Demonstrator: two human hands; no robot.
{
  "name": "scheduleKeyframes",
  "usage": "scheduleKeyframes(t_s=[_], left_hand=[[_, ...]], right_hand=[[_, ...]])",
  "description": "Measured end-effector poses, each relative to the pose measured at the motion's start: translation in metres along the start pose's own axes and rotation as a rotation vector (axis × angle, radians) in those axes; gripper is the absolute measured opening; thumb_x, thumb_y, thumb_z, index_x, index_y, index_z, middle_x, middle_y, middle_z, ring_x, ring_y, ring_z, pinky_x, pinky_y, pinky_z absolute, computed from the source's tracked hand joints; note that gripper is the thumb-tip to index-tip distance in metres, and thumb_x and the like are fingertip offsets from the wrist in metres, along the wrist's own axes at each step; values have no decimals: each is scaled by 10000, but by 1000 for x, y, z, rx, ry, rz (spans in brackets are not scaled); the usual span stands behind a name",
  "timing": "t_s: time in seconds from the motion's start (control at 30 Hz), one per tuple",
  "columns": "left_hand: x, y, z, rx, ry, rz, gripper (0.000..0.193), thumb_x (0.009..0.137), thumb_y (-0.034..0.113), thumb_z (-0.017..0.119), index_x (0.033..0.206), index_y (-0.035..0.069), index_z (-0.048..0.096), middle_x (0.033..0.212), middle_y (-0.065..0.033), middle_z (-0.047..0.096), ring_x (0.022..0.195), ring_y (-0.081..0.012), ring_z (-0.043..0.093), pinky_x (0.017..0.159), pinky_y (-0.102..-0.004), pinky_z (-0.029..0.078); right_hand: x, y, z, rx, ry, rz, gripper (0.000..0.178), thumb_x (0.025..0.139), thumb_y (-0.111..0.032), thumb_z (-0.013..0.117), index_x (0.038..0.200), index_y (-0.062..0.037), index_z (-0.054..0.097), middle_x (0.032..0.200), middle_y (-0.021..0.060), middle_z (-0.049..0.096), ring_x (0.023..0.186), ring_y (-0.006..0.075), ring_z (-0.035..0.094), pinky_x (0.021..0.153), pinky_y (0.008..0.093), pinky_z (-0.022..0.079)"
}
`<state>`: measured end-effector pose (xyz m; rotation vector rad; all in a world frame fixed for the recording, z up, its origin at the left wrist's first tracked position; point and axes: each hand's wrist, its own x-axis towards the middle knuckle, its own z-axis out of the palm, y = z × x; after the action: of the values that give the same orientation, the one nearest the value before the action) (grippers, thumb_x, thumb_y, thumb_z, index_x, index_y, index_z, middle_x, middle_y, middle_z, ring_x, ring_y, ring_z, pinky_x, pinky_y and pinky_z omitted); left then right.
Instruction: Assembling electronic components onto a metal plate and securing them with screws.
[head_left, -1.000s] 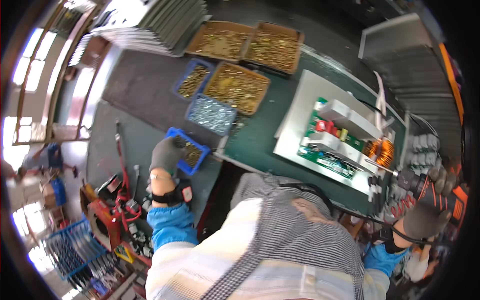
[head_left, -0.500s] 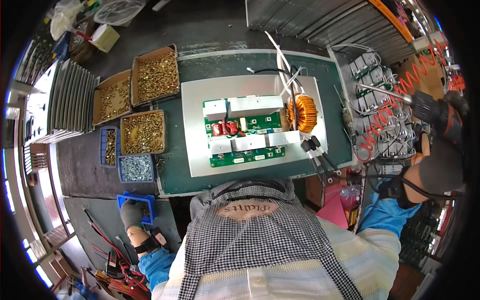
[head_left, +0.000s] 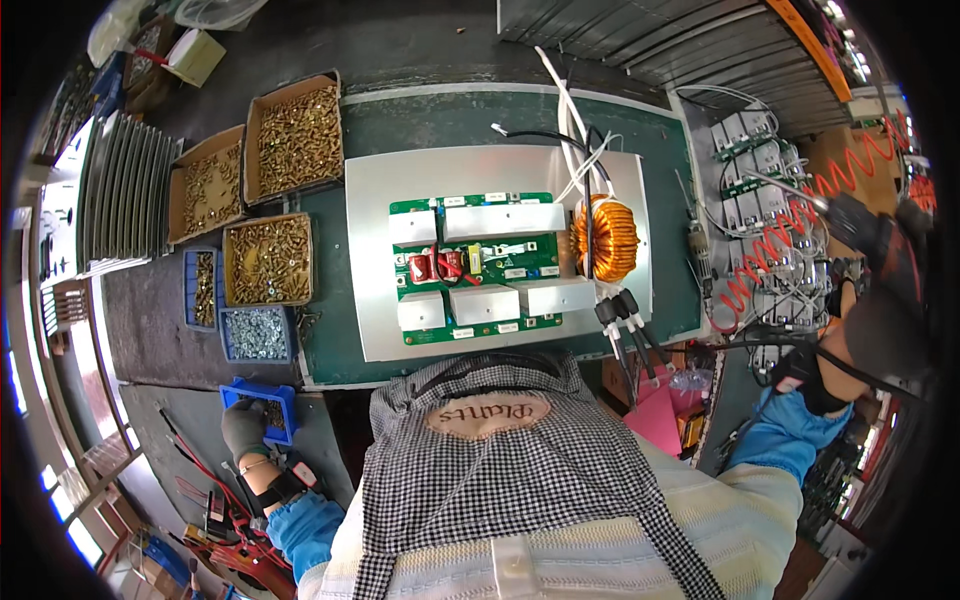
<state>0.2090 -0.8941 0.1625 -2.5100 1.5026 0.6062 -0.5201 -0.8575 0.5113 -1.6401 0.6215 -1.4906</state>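
Note:
My left hand (head_left: 243, 428), in a grey glove, reaches into a small blue bin (head_left: 284, 412) of dark screws at the lower left. Its fingertips blend into the bin's shadow, so whether they pinch anything is unclear. Out to the right, my gloved right hand (head_left: 880, 325) grips a black power screwdriver (head_left: 862, 222), its long bit angled up and left. In front of me a silver metal plate (head_left: 375, 240) carries a green circuit board (head_left: 490, 258) with white blocks and red parts. A copper-wound toroid coil (head_left: 607, 240) sits beside the board, with white and black cables.
Cardboard trays of brass-coloured screws (head_left: 268, 262) and a blue bin of silver nuts or washers (head_left: 257, 334) stand left of the plate. Stacked metal panels (head_left: 125, 195) are farther left. A red coiled hose (head_left: 765, 250) hangs before wired modules (head_left: 750, 165) on the right.
My left hand has shifted slightly toward the left side of the blue bin. The whole view has moved a little; the right hand keeps its hold on the power screwdriver.

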Motion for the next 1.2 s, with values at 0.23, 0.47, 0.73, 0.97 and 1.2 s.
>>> scheduleKeyframes(t_s=[0.23,0.47,0.73,0.97,1.2], left_hand=[[-14,29,-31,-368,376,414,276,935,154,597,1146,-18,644,830,-125,671,745,-220,635,712,-329,511],[-23,241,-73,-561,281,897,334,999,118,537,1292,-42,536,1127,-103,629,901,-151,609,780,-247,512],[-69,396,-133,-864,-815,950,246,913,80,666,1125,-43,671,961,-74,705,833,-94,632,755,-246,529],[-77,412,-122,-829,-854,923,224,854,46,747,1058,-35,703,887,-44,707,775,-75,628,716,-233,527],[-77,405,-112,-960,-840,934,204,830,69,779,1000,-27,719,838,-30,707,712,-63,608,630,-211,496]], right_hand=[[17,107,-9,-86,61,-152,615,856,-394,718,1267,-5,478,1159,155,524,1273,359,426,1082,531,385],[47,166,48,222,305,-101,717,806,-315,794,1372,-47,444,926,-9,488,977,179,521,1054,428,356],[61,184,63,524,426,-139,874,792,-352,821,1437,14,361,879,-19,407,896,139,460,1040,378,356],[53,181,73,407,396,-97,843,851,-389,759,1471,-4,337,811,-52,381,822,105,462,940,337,385],[52,185,87,401,420,-49,799,862,-387,746,1457,-17,361,830,-40,392,833,122,471,939,360,383]])
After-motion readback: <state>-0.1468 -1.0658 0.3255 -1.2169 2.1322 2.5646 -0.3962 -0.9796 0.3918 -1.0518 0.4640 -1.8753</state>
